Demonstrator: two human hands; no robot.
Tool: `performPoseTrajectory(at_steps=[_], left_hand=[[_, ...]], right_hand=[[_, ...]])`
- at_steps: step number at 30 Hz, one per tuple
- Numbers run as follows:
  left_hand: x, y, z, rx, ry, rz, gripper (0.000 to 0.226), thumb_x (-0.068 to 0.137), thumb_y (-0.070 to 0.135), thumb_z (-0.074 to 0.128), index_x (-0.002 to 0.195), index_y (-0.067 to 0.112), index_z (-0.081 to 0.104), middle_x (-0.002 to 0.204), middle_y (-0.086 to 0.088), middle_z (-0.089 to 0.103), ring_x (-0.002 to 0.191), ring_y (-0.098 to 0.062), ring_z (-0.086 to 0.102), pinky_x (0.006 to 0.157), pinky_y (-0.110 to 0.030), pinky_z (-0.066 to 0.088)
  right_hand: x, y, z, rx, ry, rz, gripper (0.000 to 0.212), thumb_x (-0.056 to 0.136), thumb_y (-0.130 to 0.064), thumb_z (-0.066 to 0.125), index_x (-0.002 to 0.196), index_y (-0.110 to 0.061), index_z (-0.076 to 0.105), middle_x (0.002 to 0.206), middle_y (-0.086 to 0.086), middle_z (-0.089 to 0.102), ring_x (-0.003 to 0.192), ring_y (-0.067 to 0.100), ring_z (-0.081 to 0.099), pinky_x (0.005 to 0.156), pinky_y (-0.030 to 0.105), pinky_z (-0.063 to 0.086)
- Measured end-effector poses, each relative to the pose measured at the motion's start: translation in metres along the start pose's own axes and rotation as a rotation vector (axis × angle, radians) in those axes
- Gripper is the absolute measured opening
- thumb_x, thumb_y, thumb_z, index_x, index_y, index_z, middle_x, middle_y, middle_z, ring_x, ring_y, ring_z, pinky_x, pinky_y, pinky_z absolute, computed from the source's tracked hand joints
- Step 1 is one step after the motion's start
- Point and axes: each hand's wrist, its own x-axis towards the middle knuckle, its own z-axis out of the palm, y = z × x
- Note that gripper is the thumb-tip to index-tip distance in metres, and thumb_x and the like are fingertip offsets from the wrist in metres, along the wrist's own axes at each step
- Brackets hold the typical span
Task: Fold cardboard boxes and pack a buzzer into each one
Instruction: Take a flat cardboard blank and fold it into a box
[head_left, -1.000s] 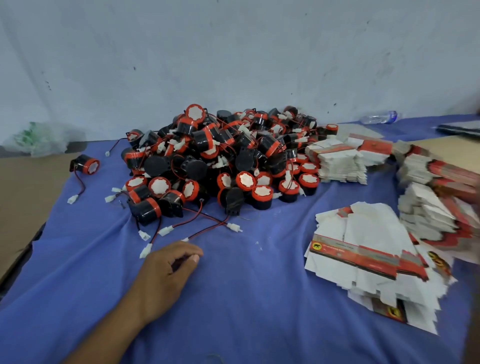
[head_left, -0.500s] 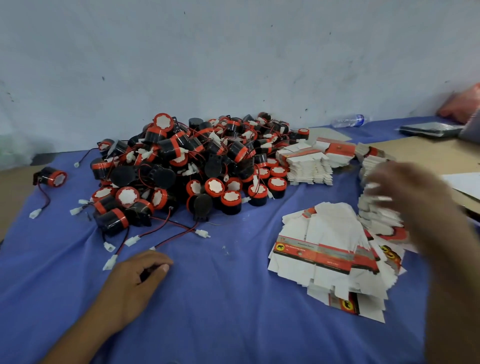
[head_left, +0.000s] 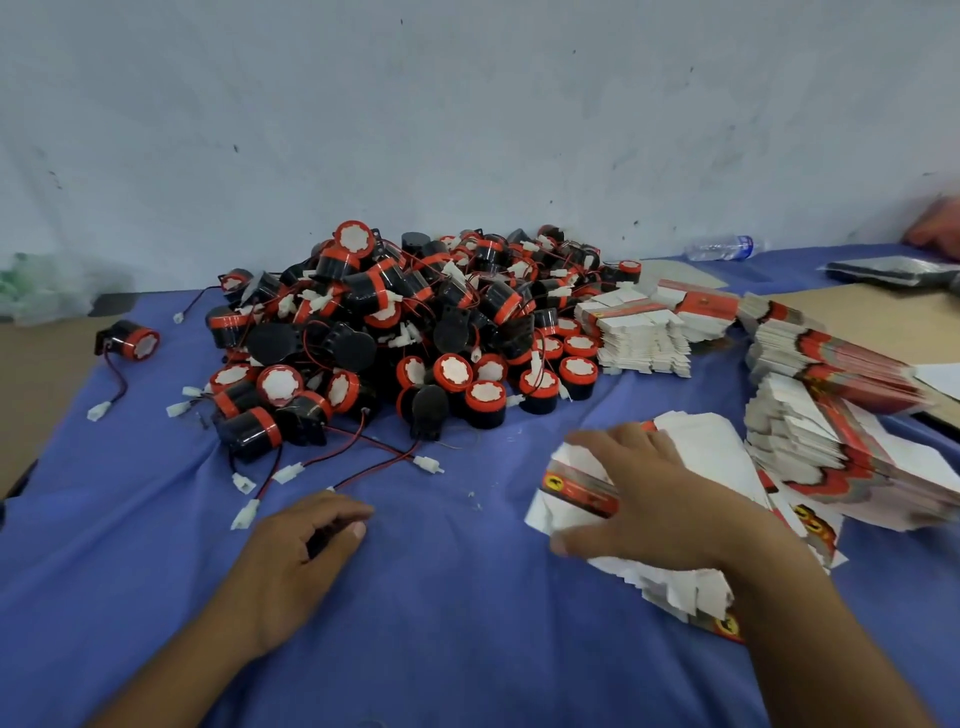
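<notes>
Blue cloth covered the tabletop (head_left: 467, 597) in front of a pale, scuffed wall, and a big heap of black-and-red buzzers (head_left: 415, 332) with trailing red and black wires sat at the middle of it. To the right of that heap lay stacks of flat, unfolded cardboard boxes (head_left: 717, 467), white with red printed bands.

The right hand (head_left: 660, 499) lay spread, fingers apart, on top of the nearest stack of flats, pressing on it rather than pinching a sheet. The left hand (head_left: 296, 561) rested on the cloth just in front of the heap, loosely curled; something dark showed under its fingers, but whether it gripped anything I could not tell.

A single flat would likely be light, thin and slippery against its neighbours, so sliding the top one off by an edge seemed the sensible hold. Each buzzer looked hard and compact, best taken by its round body, not its wires.
</notes>
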Motion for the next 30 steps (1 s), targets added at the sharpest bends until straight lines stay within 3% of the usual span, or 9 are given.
performPoseTrajectory(at_steps=[4,6,8,11,14,19,22,25,30], left_hand=[[-0.003,0.014,0.002,-0.132,0.051,0.022,0.041,0.085,0.029,0.064,0.125,0.035,0.055,0.118,0.029,0.059,0.103,-0.003,0.061,0.082,-0.021,0.051],[-0.005,0.021,0.003,-0.201,0.024,0.055,0.058,0.086,0.039,0.068,0.138,0.038,0.043,0.129,0.031,0.053,0.108,-0.003,0.061,0.083,-0.022,0.053],[-0.007,0.030,0.012,-0.287,-0.009,0.100,0.074,0.079,0.056,0.071,0.144,0.048,0.035,0.135,0.032,0.050,0.113,0.002,0.059,0.084,-0.019,0.052],[-0.010,0.032,0.022,-0.396,0.056,0.054,0.089,0.062,0.090,0.058,0.141,0.056,0.033,0.132,0.041,0.049,0.117,0.015,0.051,0.087,-0.013,0.049],[-0.011,0.024,0.014,-0.356,0.038,0.067,0.090,0.069,0.080,0.065,0.145,0.057,0.025,0.137,0.029,0.050,0.121,0.001,0.056,0.082,-0.020,0.055],[-0.019,0.023,0.008,-0.523,-0.037,0.061,0.090,0.078,0.069,0.067,0.148,0.029,0.028,0.138,0.027,0.051,0.120,0.002,0.057,0.089,-0.016,0.052],[-0.024,0.026,0.004,-0.720,-0.034,-0.017,0.043,0.080,0.050,0.075,0.122,0.044,0.064,0.110,0.021,0.071,0.098,-0.001,0.068,0.079,-0.016,0.055],[-0.024,0.036,0.001,-1.109,-0.148,-0.256,0.062,0.044,0.066,0.089,0.095,0.034,0.079,0.101,-0.006,0.076,0.088,-0.023,0.074,0.066,-0.031,0.059],[-0.016,0.040,-0.001,-1.175,-0.081,-0.316,0.051,0.065,0.056,0.079,0.109,0.029,0.075,0.109,-0.010,0.074,0.099,-0.027,0.071,0.071,-0.034,0.060]], right_hand=[[-0.002,-0.044,-0.001,0.574,0.145,-0.226,0.087,0.053,-0.092,0.062,0.126,-0.075,0.018,0.141,-0.034,0.028,0.132,-0.005,0.034,0.099,0.025,0.034],[0.004,-0.071,0.018,0.960,0.142,-0.390,0.086,0.062,-0.079,0.069,0.137,-0.060,0.030,0.135,-0.032,0.044,0.124,-0.013,0.044,0.095,0.019,0.040],[0.011,-0.096,0.045,1.075,0.102,-0.489,0.080,0.072,-0.059,0.068,0.142,-0.043,0.034,0.130,-0.022,0.051,0.114,-0.013,0.053,0.091,0.019,0.046],[0.015,-0.122,0.070,1.015,-0.025,-0.533,0.097,0.072,-0.078,0.064,0.152,-0.048,0.019,0.150,-0.027,0.037,0.130,-0.008,0.047,0.103,0.022,0.045],[0.018,-0.128,0.072,0.989,-0.051,-0.574,0.092,0.070,-0.088,0.046,0.149,-0.057,0.012,0.153,-0.042,0.018,0.139,-0.017,0.024,0.108,0.009,0.031],[0.020,-0.128,0.075,0.863,-0.041,-0.670,0.091,0.073,-0.088,0.044,0.149,-0.057,0.005,0.164,-0.024,-0.010,0.150,-0.003,-0.011,0.124,0.037,0.011],[0.024,-0.120,0.077,0.682,-0.024,-0.640,0.099,0.078,-0.066,0.072,0.148,-0.064,0.002,0.160,-0.030,-0.019,0.147,-0.003,-0.020,0.123,0.048,0.012],[0.024,-0.121,0.083,0.519,0.093,-0.574,0.111,0.075,-0.048,0.084,0.148,-0.064,0.001,0.157,-0.032,-0.022,0.148,0.000,-0.020,0.122,0.054,0.014],[0.024,-0.117,0.081,0.613,0.105,-0.546,0.111,0.076,-0.041,0.083,0.150,-0.059,0.003,0.158,-0.035,-0.014,0.152,0.006,-0.009,0.118,0.056,0.024]])
